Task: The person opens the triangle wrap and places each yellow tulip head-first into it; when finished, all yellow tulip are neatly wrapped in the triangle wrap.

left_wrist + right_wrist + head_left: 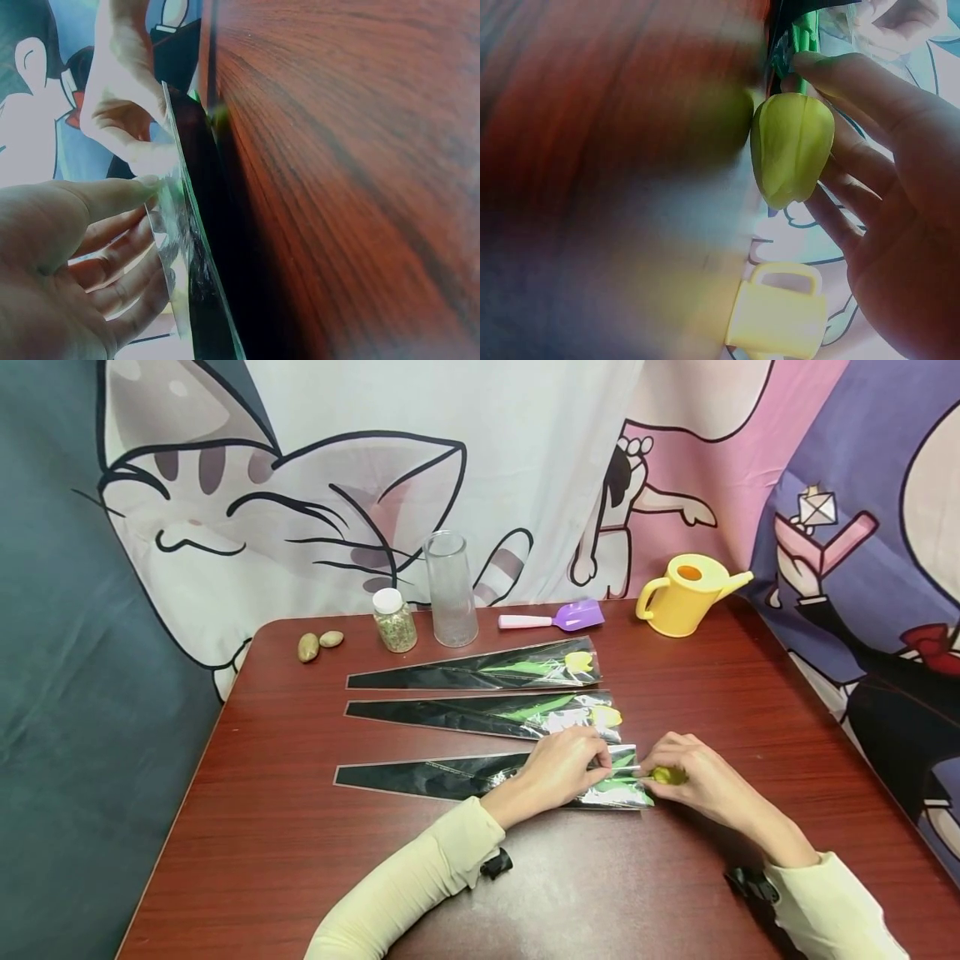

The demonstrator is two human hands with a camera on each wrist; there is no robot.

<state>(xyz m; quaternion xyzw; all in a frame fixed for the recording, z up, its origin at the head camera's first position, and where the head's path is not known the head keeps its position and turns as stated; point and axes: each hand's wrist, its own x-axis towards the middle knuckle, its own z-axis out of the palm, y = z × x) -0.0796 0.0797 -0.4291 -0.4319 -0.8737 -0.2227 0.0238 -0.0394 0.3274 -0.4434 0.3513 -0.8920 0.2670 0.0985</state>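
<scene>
My right hand (697, 777) pinches a yellow artificial tulip (792, 150) by its green stem, just behind the bloom. The stem and leaves lie inside the mouth of the nearest flower sleeve (420, 778), which has a black back and a clear front. The bloom is outside the sleeve's wide right end. With thumb and fingers my left hand (558, 768) holds the clear film near that mouth; in the left wrist view the film (176, 217) stands away from the black back. Two more sleeves lie behind, each with a yellow tulip inside, the farthest tulip (578, 662) included.
Along the table's back stand a yellow watering can (678, 602), a clear glass vase (452, 597) and a white-capped jar (396, 628) of greenish bits. A purple toy shovel (577, 615) lies between vase and can. Two stones (308, 647) sit at the back left.
</scene>
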